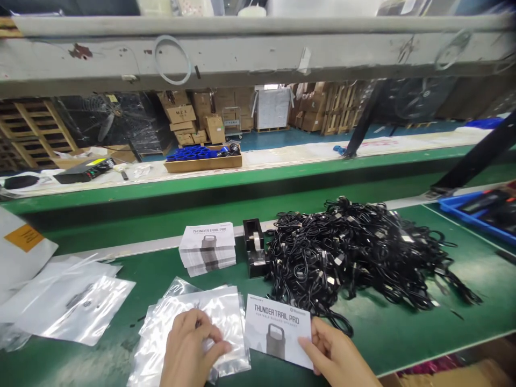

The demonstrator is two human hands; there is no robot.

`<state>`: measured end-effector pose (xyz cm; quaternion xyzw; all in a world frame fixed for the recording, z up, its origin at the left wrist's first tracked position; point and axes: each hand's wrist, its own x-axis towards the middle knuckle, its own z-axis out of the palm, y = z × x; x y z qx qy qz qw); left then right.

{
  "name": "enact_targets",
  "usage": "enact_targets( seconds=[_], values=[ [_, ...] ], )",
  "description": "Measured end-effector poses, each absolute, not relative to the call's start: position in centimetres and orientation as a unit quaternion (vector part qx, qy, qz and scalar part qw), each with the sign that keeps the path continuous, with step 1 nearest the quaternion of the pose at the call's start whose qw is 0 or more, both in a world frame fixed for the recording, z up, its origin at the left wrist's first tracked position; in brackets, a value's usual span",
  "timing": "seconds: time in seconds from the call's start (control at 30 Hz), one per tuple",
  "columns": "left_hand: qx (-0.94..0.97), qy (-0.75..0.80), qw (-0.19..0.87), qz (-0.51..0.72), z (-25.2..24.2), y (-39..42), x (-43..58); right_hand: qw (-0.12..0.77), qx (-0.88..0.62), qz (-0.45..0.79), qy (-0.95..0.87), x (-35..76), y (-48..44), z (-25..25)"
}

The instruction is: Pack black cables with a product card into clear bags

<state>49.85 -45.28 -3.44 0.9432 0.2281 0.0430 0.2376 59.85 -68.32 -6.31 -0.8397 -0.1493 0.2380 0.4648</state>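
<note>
My right hand [328,346] pinches a printed booklet [278,322] at its lower right corner; the cover reads "Thunder Trail Pro" and pictures a speaker. On the pile of clear plastic bags [231,344] rests my left hand [197,341], fingers curled and thumb drawn in against the top bag. The booklet's left edge lies beside the bags. A neat stack of matching booklets [207,250] stands behind them. Just right of that stack is a black tape dispenser [255,247].
A big heap of black cables [346,252] covers the right middle of the green table. More plastic bags [76,301] lie at the left. A blue tray [479,212] sits far right. On the ledge behind is a cardboard box of blue items [203,161].
</note>
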Motion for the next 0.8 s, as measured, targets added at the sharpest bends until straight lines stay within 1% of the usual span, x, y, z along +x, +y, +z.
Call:
enact_targets(
  seconds=[0.13, 0.2, 0.37, 0.57, 0.7, 0.8],
  values=[
    [0.930, 0.229, 0.286, 0.010, -3.6, -45.3, 49.6, 0.556, -0.758, 0.317, -0.126, 59.4, -68.1, -5.6],
    [0.925, 0.233, 0.299, -0.008, -3.5, -45.2, 49.3, 0.582, -0.733, 0.338, -0.098, 58.8, -67.9, -5.5],
    [0.936, 0.212, 0.279, -0.026, -3.6, -45.2, 49.1, 0.603, -0.734, 0.309, -0.049, 57.6, -67.9, -5.1],
    [0.948, 0.183, 0.257, 0.044, -4.5, -45.4, 49.1, 0.636, -0.693, 0.338, -0.029, 56.7, -66.9, -5.4],
    [0.956, 0.150, 0.241, 0.072, -4.9, -45.6, 49.0, 0.667, -0.677, 0.309, -0.015, 56.1, -65.7, -6.1],
    [0.960, 0.133, 0.229, 0.091, -5.0, -45.8, 49.0, 0.652, -0.688, 0.318, -0.018, 56.0, -65.6, -6.3]
  ],
)
